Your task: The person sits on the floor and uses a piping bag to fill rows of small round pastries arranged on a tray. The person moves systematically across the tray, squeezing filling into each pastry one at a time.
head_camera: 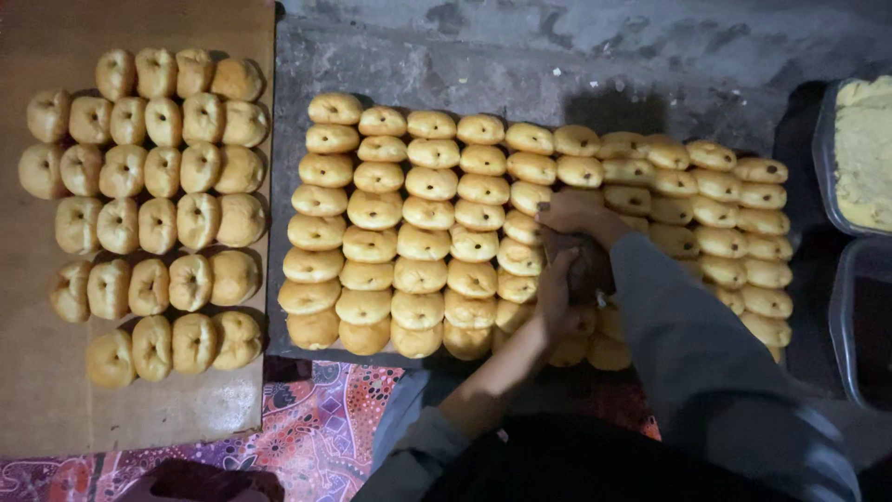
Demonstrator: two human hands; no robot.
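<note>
While the patterned cloth point(307, 437) and the person's dark lap fill the near edge of the head view, the work itself sits just beyond, over the middle of a large block of golden filled buns point(418, 232) packed in tight rows. The left hand point(556, 296) is clenched around the lower part of a dark piping bag point(581, 265), and the right hand point(574, 212), its grey sleeve point(688, 335) crossing the buns, grips the bag's upper end, pressed down among the rows; the bag lies between the two hands, touching the buns beneath. By the look of it, the step in hand is filling the buns one after another, with the bag's tip hidden under the hands, so which bun is being served cannot be told. The next move probably calls for a steady squeeze and a short shift to the neighbouring bun without crushing those packed beside it. Left of the block, ring-shaped buns point(158, 204) stand on edge in rows on a brown cardboard sheet point(56, 409). At the right edge sit a clear tub of pale yellow filling point(864, 149) and a second, darker tub point(864, 316). Farther off, the rough grey concrete floor point(557, 56) carries everything, dimly lit and stained.
</note>
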